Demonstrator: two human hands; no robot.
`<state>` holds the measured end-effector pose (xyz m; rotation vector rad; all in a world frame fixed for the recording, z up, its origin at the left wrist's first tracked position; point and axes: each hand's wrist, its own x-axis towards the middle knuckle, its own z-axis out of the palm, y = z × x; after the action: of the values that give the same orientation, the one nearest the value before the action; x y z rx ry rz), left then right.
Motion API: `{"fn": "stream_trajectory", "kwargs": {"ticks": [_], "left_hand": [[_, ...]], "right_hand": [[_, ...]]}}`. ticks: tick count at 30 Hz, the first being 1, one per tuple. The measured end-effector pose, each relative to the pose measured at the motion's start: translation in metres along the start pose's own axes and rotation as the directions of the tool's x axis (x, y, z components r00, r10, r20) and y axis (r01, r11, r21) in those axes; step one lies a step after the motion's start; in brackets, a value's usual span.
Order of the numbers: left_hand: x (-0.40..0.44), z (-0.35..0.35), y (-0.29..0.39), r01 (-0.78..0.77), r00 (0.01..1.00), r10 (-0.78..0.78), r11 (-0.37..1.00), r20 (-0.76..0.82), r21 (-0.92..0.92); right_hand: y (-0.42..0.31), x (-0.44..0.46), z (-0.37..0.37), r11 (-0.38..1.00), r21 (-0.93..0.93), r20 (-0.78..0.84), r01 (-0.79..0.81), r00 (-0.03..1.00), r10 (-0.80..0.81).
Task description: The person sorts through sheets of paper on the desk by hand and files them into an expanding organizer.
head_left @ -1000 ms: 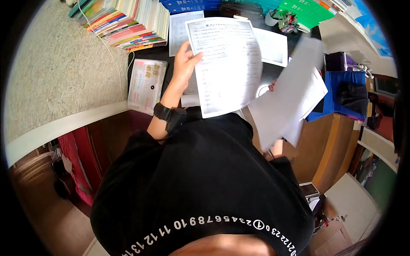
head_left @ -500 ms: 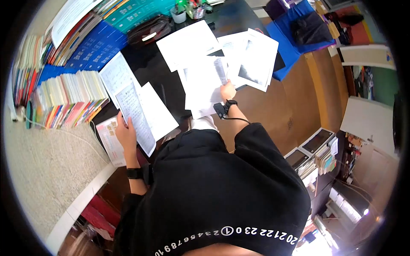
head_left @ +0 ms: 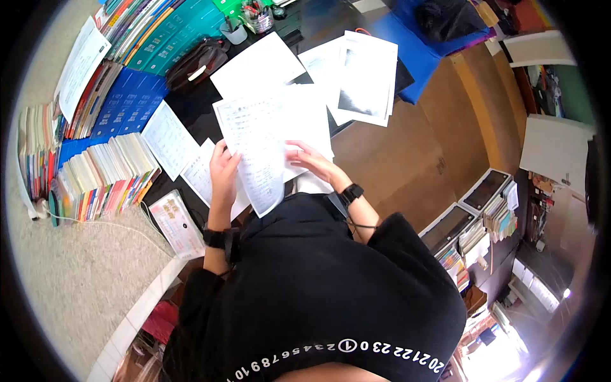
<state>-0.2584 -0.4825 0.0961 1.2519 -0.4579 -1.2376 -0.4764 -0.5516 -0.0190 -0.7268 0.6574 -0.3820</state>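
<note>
My left hand point(head_left: 224, 169) grips the left edge of a printed sheet point(head_left: 254, 149), thumb in front, the sheet raised and slightly curved. At the sheet's right side is my right hand point(head_left: 309, 159), its fingers apart, over white papers point(head_left: 309, 121) near the desk's front edge. A blank-looking sheet point(head_left: 258, 63) lies behind the raised one. To the right, further papers point(head_left: 368, 76) overlap, the top one with a dark printed area. Two written sheets lie left of my left hand, one of them point(head_left: 170, 140) beside the books.
Upright books point(head_left: 105, 175) and blue binders point(head_left: 124, 105) line the desk's left side. A dark pouch point(head_left: 197, 63), a pen cup point(head_left: 234, 32) and a wire pen holder point(head_left: 258, 18) stand at the back. A clear case point(head_left: 177, 226) lies front left; a blue chair point(head_left: 414, 54) is at right.
My left hand has moved right and raised a written sheet over the middle papers. My right hand has drawn back left, its fingers now apart. The view has shifted.
</note>
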Motion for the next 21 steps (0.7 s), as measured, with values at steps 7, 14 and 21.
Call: {"fn": "stream_trajectory", "kwargs": {"ticks": [7,14,21], "left_hand": [[0.007,0.003,-0.049,0.169,0.972,-0.117,0.95,-0.201,0.261],[-0.006,0.027,-0.057,0.181,0.982,-0.164,0.956,0.088,-0.23],[-0.025,-0.015,-0.064,0.086,0.984,-0.128,0.949,-0.122,-0.303]], "right_hand": [[0.011,-0.033,-0.023,0.983,0.06,-0.148,-0.174,0.972,0.181],[0.006,-0.007,-0.068,0.999,-0.018,-0.066,-0.043,0.997,0.042],[-0.03,0.037,-0.05,0.917,-0.341,0.04,-0.209,0.971,0.236]]}}
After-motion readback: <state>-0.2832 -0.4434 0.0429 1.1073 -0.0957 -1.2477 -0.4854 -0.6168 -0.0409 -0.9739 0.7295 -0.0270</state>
